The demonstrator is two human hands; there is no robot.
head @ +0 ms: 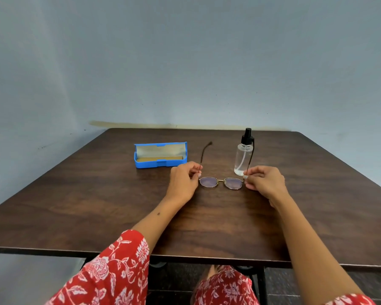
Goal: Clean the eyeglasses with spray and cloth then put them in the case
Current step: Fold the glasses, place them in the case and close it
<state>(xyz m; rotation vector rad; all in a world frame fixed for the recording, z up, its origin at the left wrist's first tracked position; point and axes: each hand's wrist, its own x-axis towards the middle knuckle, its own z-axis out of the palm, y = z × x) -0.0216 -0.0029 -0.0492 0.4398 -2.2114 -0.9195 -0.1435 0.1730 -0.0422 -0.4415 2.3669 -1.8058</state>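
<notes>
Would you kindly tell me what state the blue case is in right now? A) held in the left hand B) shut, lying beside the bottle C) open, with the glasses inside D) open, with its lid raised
D: the case sits on the table with its lid up, showing its lining, while the glasses lie outside it, pinched at the hinges by the left hand and the right hand.

Dark wooden table (97, 205) bears open blue case (160, 155), spray bottle (243, 154), eyeglasses (221, 182).
</notes>
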